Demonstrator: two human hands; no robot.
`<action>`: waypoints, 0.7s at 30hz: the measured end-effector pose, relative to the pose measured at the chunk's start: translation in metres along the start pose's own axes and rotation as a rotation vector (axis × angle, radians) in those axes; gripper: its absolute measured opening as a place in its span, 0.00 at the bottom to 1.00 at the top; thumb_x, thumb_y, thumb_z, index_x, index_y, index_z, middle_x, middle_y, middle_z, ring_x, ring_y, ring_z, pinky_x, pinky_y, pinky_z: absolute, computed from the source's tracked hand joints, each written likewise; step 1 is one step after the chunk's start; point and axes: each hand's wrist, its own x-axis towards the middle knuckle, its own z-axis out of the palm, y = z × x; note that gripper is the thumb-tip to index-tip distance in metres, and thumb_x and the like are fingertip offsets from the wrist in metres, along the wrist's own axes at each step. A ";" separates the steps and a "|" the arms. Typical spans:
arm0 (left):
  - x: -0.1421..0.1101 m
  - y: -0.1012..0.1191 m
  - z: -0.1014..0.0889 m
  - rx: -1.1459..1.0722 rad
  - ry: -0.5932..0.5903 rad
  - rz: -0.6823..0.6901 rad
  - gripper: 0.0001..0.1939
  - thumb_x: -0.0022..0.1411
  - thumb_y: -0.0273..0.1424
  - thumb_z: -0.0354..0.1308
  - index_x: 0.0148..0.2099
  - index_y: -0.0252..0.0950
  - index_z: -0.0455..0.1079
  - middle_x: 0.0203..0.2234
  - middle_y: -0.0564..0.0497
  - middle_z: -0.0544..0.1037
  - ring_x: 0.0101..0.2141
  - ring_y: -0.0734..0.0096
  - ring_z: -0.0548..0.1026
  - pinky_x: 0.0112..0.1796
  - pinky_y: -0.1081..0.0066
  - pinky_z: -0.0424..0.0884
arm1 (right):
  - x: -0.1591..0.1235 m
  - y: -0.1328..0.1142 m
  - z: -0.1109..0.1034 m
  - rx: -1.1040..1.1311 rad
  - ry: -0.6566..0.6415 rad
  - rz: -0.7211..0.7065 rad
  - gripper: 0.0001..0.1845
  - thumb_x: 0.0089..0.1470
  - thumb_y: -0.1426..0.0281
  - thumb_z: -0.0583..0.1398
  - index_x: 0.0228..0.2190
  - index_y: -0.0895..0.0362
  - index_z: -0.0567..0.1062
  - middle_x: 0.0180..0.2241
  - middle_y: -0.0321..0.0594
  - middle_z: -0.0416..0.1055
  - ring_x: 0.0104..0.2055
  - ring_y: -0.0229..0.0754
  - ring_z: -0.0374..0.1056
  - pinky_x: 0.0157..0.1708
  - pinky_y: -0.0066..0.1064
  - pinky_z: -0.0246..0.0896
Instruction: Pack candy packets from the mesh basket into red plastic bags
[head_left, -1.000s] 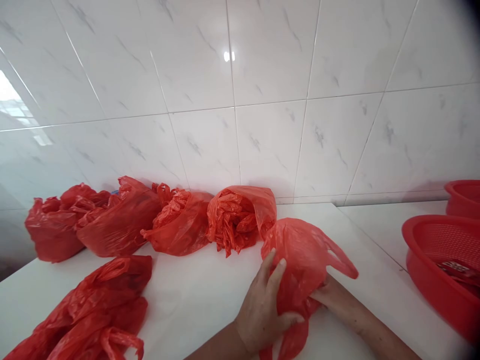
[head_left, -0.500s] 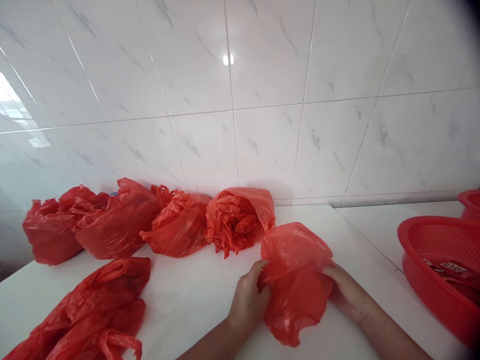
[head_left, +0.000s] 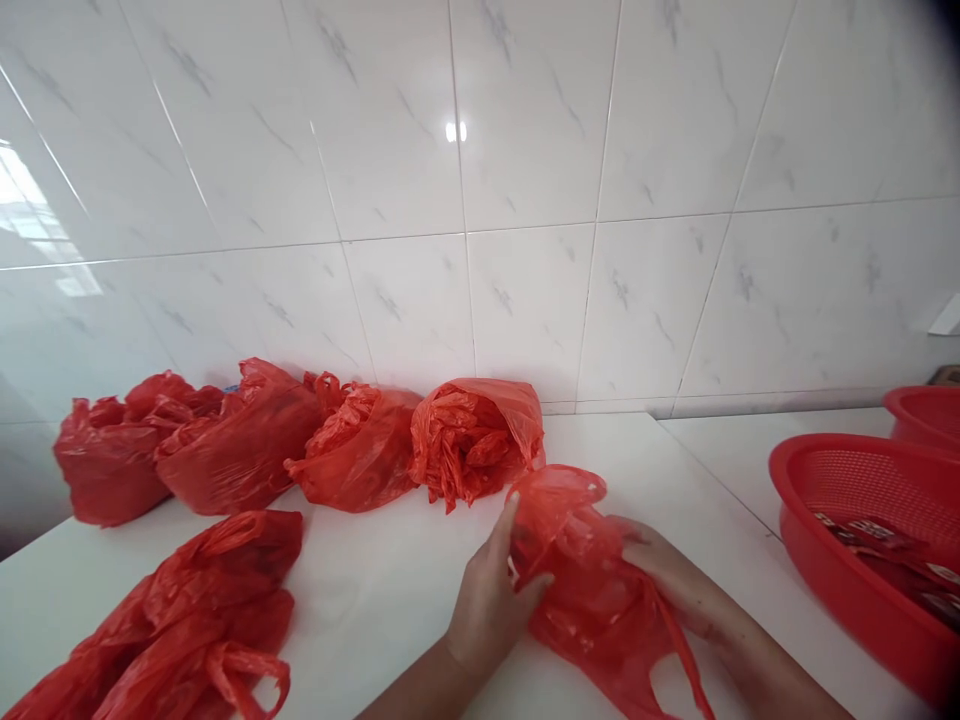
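Observation:
Over the white table, my left hand [head_left: 491, 590] holds the near-left side of a thin red plastic bag [head_left: 589, 590], thumb in front and the other fingers partly hidden by the film. On the bag's right side is my right hand [head_left: 660, 570], closed on the plastic with its fingertips hidden. One loop handle of the bag hangs down toward the table's near edge, and the bag's upper edge is spread in a rounded loop. Just behind it lies a red bag stuffed with crumpled red bags [head_left: 480, 440].
More filled red bags [head_left: 232, 450] line the tiled wall [head_left: 405, 300] to the left. A heap of loose red bags [head_left: 187, 610] lies at the near left of the white table [head_left: 367, 600]. At right stands a red plastic basket [head_left: 817, 530] holding dark red printed packets [head_left: 892, 545], with another red basket [head_left: 930, 405] behind.
The bag in my hands has turned and bunched up; a loop handle now hangs at its lower right. My view has shifted slightly to the right.

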 end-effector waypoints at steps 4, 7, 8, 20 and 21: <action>0.000 -0.001 0.005 -0.283 0.077 -0.305 0.28 0.56 0.25 0.51 0.59 0.42 0.57 0.26 0.56 0.68 0.26 0.75 0.65 0.31 0.74 0.64 | 0.002 -0.009 -0.025 -0.256 0.601 -0.181 0.13 0.39 0.63 0.62 0.31 0.54 0.73 0.30 0.38 0.73 0.31 0.45 0.67 0.27 0.33 0.58; 0.001 0.000 0.006 -0.365 0.124 -0.301 0.27 0.54 0.24 0.52 0.57 0.41 0.58 0.27 0.56 0.68 0.27 0.75 0.65 0.30 0.75 0.62 | -0.009 -0.019 -0.026 -0.642 1.000 -0.376 0.14 0.42 0.61 0.61 0.34 0.51 0.71 0.34 0.39 0.71 0.33 0.46 0.65 0.29 0.33 0.57; 0.000 0.001 0.007 -0.373 0.123 -0.285 0.26 0.54 0.25 0.52 0.56 0.41 0.59 0.27 0.57 0.67 0.27 0.75 0.64 0.30 0.75 0.62 | -0.014 -0.020 -0.019 -0.763 0.996 -0.449 0.11 0.45 0.61 0.60 0.33 0.50 0.71 0.33 0.39 0.71 0.33 0.45 0.65 0.29 0.33 0.57; -0.009 0.007 0.006 -0.408 0.085 -0.296 0.18 0.59 0.30 0.51 0.53 0.42 0.61 0.20 0.60 0.61 0.23 0.76 0.60 0.28 0.75 0.60 | -0.052 0.032 0.077 -1.394 0.302 -0.851 0.10 0.55 0.70 0.53 0.28 0.50 0.74 0.23 0.39 0.72 0.24 0.42 0.67 0.25 0.33 0.54; -0.009 0.007 0.007 -0.428 0.084 -0.310 0.18 0.59 0.31 0.51 0.53 0.42 0.61 0.20 0.61 0.60 0.22 0.76 0.59 0.26 0.76 0.59 | -0.055 0.042 0.083 -1.361 0.275 -0.849 0.09 0.55 0.71 0.54 0.28 0.50 0.73 0.23 0.38 0.72 0.24 0.42 0.67 0.25 0.33 0.55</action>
